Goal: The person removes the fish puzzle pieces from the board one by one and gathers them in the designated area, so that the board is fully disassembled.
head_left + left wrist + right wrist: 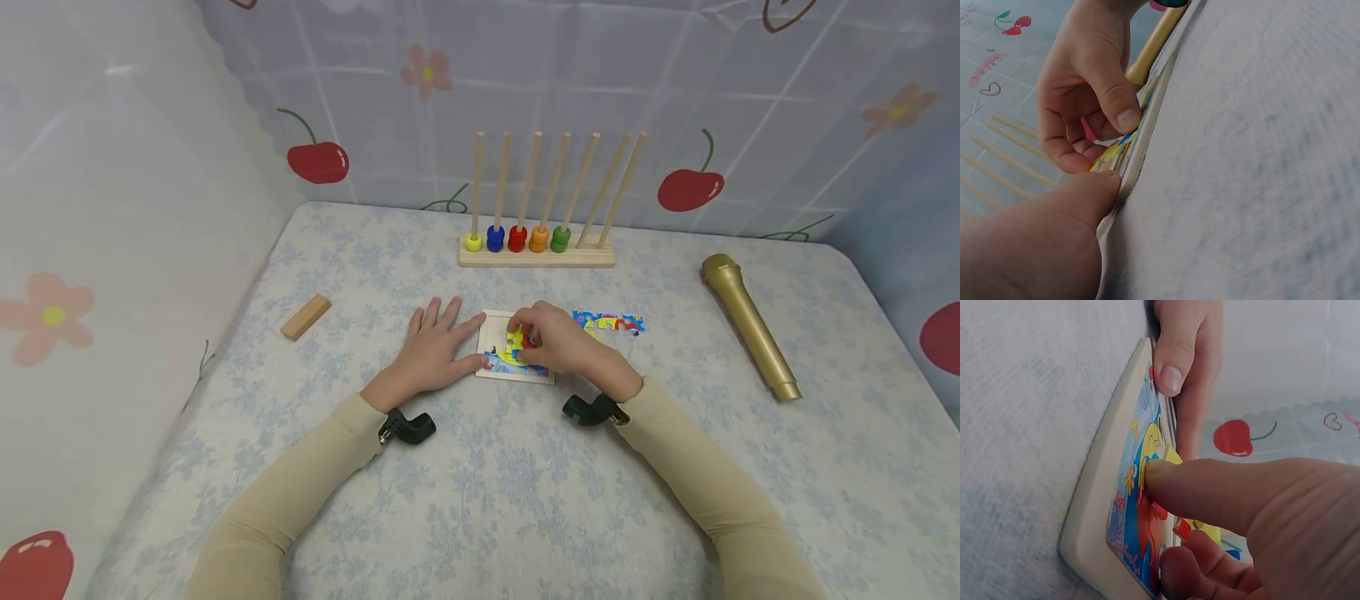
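Note:
A small wooden jigsaw puzzle tray [517,378] lies on the table, its lower part filled with a blue, yellow and red picture. My left hand [431,354] lies flat at the tray's left side with fingers spread; its thumb [1171,378] rests on the rim. Over the tray, my right hand [553,337] pinches a yellow and red puzzle piece [516,340]. That piece stands tilted above the picture in the right wrist view, and the fingers partly hide it. Several loose puzzle pieces [609,322] lie just beyond the right hand.
Behind the tray stands a wooden peg rack [536,260] with coloured beads on most of its rods. A gold microphone [752,327] lies to the right, and a wooden block [306,317] to the left. Printed curtains [540,92] border the table.

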A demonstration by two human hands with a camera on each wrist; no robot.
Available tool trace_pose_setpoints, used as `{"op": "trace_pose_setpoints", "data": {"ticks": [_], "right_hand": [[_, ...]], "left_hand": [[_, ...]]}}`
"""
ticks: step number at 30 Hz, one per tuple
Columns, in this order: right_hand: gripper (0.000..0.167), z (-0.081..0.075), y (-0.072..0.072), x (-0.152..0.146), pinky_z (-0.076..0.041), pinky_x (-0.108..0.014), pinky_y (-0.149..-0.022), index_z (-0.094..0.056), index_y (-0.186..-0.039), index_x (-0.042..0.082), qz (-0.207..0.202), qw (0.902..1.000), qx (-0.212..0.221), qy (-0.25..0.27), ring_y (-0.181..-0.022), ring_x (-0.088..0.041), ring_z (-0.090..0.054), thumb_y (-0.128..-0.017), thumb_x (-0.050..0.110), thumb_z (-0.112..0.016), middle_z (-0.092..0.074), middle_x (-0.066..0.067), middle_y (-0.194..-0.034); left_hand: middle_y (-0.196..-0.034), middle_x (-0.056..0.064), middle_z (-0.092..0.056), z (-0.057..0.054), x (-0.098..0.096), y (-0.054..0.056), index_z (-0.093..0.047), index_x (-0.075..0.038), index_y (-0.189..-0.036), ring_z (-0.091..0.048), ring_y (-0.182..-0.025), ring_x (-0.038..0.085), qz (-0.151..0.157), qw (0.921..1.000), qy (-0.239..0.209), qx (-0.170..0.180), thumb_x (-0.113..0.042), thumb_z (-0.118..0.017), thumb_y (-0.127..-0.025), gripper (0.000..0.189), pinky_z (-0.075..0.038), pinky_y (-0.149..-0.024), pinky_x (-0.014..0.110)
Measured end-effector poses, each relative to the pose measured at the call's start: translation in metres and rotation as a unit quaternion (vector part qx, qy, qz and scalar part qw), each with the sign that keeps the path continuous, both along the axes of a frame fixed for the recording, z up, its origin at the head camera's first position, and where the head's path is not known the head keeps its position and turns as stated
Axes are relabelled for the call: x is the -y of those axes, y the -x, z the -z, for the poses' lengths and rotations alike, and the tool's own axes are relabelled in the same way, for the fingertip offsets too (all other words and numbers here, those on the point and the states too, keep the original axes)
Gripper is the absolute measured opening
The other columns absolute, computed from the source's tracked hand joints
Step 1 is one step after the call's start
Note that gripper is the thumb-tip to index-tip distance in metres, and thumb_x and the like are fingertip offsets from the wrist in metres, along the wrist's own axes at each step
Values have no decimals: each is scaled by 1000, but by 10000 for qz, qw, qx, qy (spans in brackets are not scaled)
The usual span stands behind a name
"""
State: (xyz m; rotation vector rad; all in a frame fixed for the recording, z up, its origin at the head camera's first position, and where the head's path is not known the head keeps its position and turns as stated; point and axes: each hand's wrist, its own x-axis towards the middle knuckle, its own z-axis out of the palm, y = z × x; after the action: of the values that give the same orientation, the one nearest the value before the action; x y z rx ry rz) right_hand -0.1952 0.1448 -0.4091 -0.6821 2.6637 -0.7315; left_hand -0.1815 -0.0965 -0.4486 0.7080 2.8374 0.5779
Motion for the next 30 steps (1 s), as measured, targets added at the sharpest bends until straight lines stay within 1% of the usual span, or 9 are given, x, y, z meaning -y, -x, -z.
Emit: {"op": "trace_pose_setpoints", "data": {"ticks": [7, 12, 17, 23, 30], "right_hand": [[35, -1, 0, 1, -50, -32, -77, -66, -118, 10, -55, 10000, -18, 42, -84, -22, -56, -86, 11, -81, -66, -11, -103], [35, 0, 1, 0, -48, -32, -74, -67, -118, 9, -138, 9998, -120, 78, -80, -20, -55, -86, 10, -80, -64, -9, -98], [32, -1, -1, -1, -45, -30, -71, -67, -115, 9, -288, 9988, -269, 278, -75, -17, -52, -86, 8, -80, -61, -6, -88], [26, -2, -4, -1, -43, -29, -68, -67, -113, 8, -417, 9972, -289, 554, -72, -16, -50, -89, 4, -75, -57, -4, -81], [23, -2, -6, -1, -42, -27, -63, -66, -115, 6, -468, 9963, -252, 676, -66, -15, -47, -92, 3, -69, -57, -3, -76]], "left_hand": [[-171, 21, -14, -1, 0, 0, -36, -25, -160, -2, -158, 49, -11, 10000, -19, 16, -57, -56, -98, 73, -6, -123, 69], [-171, 21, -14, -2, 0, 0, -36, -25, -161, -1, -158, 49, -26, 10000, -30, 37, -57, -56, -98, 73, -6, -123, 69], [-171, 20, -12, -1, 0, 0, -34, -26, -161, 0, -158, 48, -28, 10000, 12, 89, -57, -55, -99, 73, -5, -124, 68], [-171, 19, -12, -1, -1, 0, -35, -26, -161, 0, -158, 48, -23, 10000, 14, 81, -57, -55, -99, 72, -5, -123, 68], [-171, 19, -12, -1, -1, -1, -35, -26, -161, -1, -158, 48, -36, 9999, -2, 93, -57, -55, -99, 72, -5, -123, 68]]}}
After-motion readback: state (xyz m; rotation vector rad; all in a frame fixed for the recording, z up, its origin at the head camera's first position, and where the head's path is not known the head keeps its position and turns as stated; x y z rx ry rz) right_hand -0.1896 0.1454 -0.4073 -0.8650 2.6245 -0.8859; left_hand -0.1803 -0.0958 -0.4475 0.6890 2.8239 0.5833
